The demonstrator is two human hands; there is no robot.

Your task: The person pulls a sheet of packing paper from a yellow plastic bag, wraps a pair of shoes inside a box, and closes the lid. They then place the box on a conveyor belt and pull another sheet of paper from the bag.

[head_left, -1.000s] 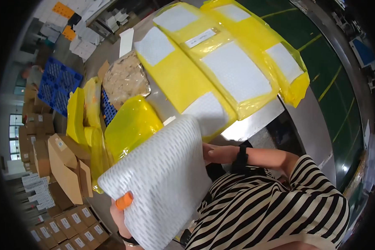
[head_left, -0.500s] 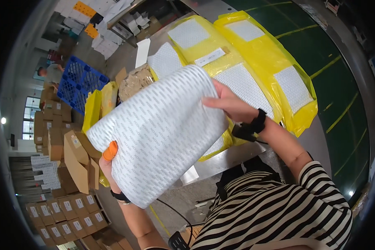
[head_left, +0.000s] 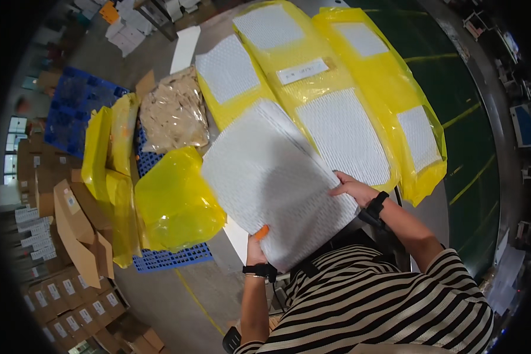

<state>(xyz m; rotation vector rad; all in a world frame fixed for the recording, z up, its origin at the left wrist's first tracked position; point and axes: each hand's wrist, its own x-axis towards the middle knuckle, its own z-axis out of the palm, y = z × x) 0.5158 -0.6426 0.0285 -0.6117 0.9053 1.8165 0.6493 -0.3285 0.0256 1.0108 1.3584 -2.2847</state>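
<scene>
Between my hands is a stack of white printed paper sheets (head_left: 277, 171), tilted in front of my body. My left hand (head_left: 257, 248), with an orange cover on its thumb, grips the near left edge. The right hand (head_left: 355, 190) pinches the right edge, thumb on top; the fingers beneath are hidden. Beyond the stack lie long yellow plastic bags (head_left: 371, 76) with white patterned sheets showing on them. One sheet pile (head_left: 345, 133) is just past my right hand. A white paper label (head_left: 302, 71) rests on the middle bag.
Left of the stack, a yellow plastic bag (head_left: 180, 200) and a clear bag of brown paper (head_left: 174, 112) sit on a blue plastic pallet (head_left: 174, 258). Cardboard boxes (head_left: 79, 318) are stacked at the lower left. A green conveyor belt (head_left: 472, 153) runs along the right.
The sheets, curled over before, now lie flatter and nearer my body. My left hand has moved right and my right hand slightly down; both keep their grip. The view has shifted.
</scene>
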